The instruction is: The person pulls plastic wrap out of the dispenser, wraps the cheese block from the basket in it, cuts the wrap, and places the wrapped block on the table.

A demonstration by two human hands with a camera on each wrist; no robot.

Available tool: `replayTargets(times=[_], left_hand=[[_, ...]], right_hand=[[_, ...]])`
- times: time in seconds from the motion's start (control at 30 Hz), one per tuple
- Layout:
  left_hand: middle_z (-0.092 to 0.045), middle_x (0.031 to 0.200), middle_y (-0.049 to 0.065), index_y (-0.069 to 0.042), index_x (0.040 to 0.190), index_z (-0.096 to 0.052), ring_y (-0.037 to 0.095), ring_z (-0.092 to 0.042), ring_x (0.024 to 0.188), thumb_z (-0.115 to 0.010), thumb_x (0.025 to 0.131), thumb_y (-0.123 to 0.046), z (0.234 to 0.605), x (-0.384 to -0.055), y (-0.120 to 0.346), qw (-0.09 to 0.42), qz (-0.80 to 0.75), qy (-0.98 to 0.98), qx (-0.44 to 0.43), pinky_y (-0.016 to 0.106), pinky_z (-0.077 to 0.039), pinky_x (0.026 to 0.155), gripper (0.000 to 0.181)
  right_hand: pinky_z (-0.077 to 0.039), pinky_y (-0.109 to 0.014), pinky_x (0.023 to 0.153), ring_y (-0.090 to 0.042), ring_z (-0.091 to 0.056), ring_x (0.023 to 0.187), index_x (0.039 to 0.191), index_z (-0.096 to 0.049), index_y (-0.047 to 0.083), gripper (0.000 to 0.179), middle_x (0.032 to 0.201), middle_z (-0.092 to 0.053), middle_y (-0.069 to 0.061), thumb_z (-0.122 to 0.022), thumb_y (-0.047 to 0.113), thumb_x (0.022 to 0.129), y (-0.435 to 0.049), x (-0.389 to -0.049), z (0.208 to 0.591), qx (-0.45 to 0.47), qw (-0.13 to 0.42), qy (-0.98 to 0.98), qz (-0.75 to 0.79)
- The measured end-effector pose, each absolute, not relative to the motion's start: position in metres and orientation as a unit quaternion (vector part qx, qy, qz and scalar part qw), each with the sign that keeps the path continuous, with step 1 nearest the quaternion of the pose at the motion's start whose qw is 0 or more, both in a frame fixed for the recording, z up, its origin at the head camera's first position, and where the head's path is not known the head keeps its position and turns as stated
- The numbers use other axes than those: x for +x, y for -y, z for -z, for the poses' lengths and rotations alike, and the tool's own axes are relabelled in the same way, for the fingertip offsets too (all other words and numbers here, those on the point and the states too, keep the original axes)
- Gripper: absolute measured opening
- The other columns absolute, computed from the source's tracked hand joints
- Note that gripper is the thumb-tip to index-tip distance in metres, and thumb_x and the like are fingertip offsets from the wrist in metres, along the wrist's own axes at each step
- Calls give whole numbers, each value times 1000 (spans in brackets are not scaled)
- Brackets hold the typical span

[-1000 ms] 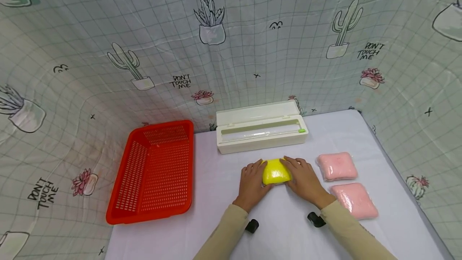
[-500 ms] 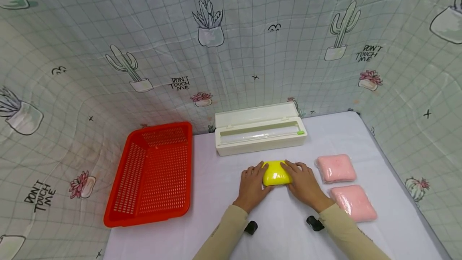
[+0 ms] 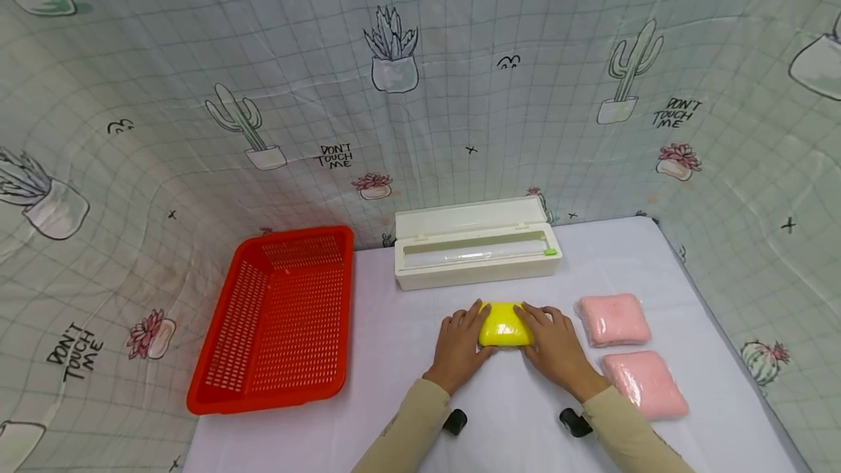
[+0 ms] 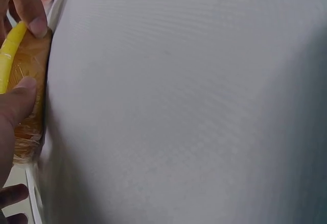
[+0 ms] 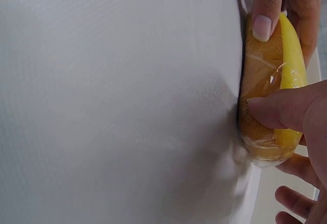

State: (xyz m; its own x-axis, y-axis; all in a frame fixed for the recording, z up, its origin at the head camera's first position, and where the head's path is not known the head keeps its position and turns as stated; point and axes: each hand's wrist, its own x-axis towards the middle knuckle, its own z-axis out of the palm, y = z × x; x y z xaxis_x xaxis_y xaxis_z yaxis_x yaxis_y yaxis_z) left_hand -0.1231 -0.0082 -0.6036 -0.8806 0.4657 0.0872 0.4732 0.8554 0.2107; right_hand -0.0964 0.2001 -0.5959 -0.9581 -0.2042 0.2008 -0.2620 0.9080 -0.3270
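Observation:
A yellow, rounded block [image 3: 504,327] wrapped in clear film lies flat on the white table in front of me. My left hand [image 3: 455,349] grips its left end and my right hand [image 3: 560,350] its right end, fingers over the top and thumbs against the near side. In the left wrist view the block [image 4: 30,60] shows a brownish side under creased film. The right wrist view shows both thumbs pressing on that side of the block [image 5: 263,75], with film bunched at its end. The underside is hidden.
Behind the block stands a white cling film dispenser [image 3: 478,282], lid raised, a roll inside. Two pink film-wrapped blocks, one farther [image 3: 614,320] and one nearer [image 3: 647,385], lie at right. A red perforated basket [image 3: 296,400] sits at left. Patterned cloth [image 3: 427,122] walls the table.
The head view has shifted slightly, so the scene sits a little lower. Both hands keep their grip on the yellow block, which stays in place on the table.

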Motion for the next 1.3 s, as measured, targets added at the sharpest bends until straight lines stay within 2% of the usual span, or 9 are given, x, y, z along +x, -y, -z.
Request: replayTargets(times=[0.33,0.6,0.77,0.9,1.0,1.3], left_hand=[[-46,165,2,-21,161,-46,22,-53,132,-73,96,-53,606,-127,3,14,135,961,-240,41,-41,112,77],[-46,163,6,-16,161,-44,23,-54,130,-76,96,-50,608,-123,0,31,141,962,-233,40,-43,109,80],[-42,166,9,-14,163,-40,25,-51,137,-74,97,-51,606,-122,3,30,155,961,-228,43,-43,112,83],[-39,168,10,-15,164,-38,28,-47,144,-70,100,-49,592,-126,14,25,164,964,-208,47,-40,116,79],[-37,169,11,-13,164,-38,31,-43,149,-67,103,-45,574,-132,27,25,176,967,-185,51,-37,119,75],[-34,169,19,-6,163,-38,40,-31,156,-68,102,-36,528,-155,79,46,196,970,-136,57,-29,124,74]], right_hand=[[-46,-62,99,-47,-56,123,143,-61,1,68,146,-60,-23,-90,7,81,-205,-97,598,130,102,969,-184],[-47,-62,101,-47,-55,125,146,-59,2,70,149,-58,-21,-89,8,83,-205,-101,598,130,84,971,-184],[-46,-67,101,-50,-53,128,151,-52,-1,78,156,-50,-25,-88,8,83,-206,-99,592,134,62,966,-214],[-40,-72,105,-54,-48,133,155,-46,-3,83,160,-43,-28,-87,12,85,-211,-99,575,133,47,957,-254],[-37,-73,108,-54,-45,136,155,-46,-1,78,160,-43,-28,-84,17,90,-222,-100,557,128,53,954,-267],[-29,-76,109,-57,-38,136,151,-48,-7,68,154,-45,-34,-79,13,94,-277,-113,516,99,81,957,-262]])
